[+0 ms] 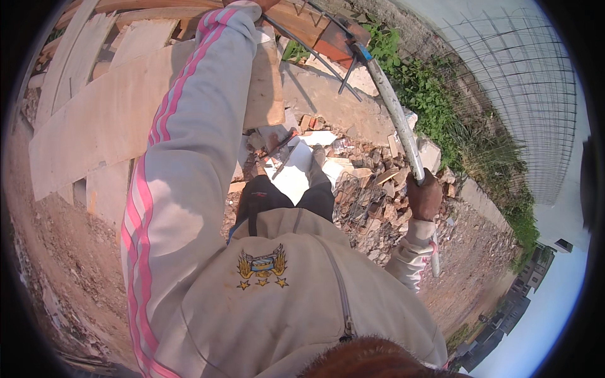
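My right hand (pixel 425 196) is closed round a long whitish pipe (pixel 394 104). The pipe slants up to a blue section (pixel 362 53) at its far end, beside dark metal pieces; its lower end shows past my sleeve. My left arm stretches far forward, and the left hand (pixel 257 2) is mostly cut off by the top edge, its fingers hidden. A thin dark metal rod (pixel 302 45) runs from beside that hand toward the right, under the pipe's far end. A reddish-orange block (pixel 334 45) lies next to the rod.
Pale wooden boards (pixel 104 116) lie at the left. Broken brick and rubble (pixel 384 208) cover the ground by my feet, with tangled wire and a white sheet (pixel 293 173). Green plants (pixel 441 116) grow along the wall, where wire mesh (pixel 535 82) leans.
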The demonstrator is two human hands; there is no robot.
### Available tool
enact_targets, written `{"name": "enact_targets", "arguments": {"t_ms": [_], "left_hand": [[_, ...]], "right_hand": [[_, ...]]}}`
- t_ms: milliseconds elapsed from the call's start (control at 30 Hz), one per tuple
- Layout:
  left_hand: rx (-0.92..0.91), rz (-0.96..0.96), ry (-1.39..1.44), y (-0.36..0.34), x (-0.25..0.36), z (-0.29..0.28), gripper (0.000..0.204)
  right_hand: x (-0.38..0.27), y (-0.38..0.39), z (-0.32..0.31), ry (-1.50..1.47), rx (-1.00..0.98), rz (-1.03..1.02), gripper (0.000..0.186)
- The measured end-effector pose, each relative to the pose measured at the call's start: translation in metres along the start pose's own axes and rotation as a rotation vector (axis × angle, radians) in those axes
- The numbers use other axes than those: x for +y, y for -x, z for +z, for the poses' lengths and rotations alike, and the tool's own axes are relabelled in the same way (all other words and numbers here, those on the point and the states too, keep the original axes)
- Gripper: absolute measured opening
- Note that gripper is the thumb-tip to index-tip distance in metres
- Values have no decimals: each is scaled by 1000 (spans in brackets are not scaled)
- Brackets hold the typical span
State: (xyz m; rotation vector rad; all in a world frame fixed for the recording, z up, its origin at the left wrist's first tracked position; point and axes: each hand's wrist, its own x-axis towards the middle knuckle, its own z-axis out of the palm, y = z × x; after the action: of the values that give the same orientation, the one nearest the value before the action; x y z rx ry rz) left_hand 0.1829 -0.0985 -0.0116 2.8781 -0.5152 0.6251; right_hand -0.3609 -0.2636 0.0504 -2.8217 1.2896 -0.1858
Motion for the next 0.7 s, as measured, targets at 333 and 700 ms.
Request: {"name": "enact_targets", "arguments": {"t_ms": [333, 700], "left_hand": [[-30, 27, -17, -9, -5, 16, 122], [-223, -19, -39, 0, 0, -22, 123]], "right_hand": [[-23, 27, -15, -222, -288, 24, 48], [24, 5, -5, -317, -273, -160, 49]]}}
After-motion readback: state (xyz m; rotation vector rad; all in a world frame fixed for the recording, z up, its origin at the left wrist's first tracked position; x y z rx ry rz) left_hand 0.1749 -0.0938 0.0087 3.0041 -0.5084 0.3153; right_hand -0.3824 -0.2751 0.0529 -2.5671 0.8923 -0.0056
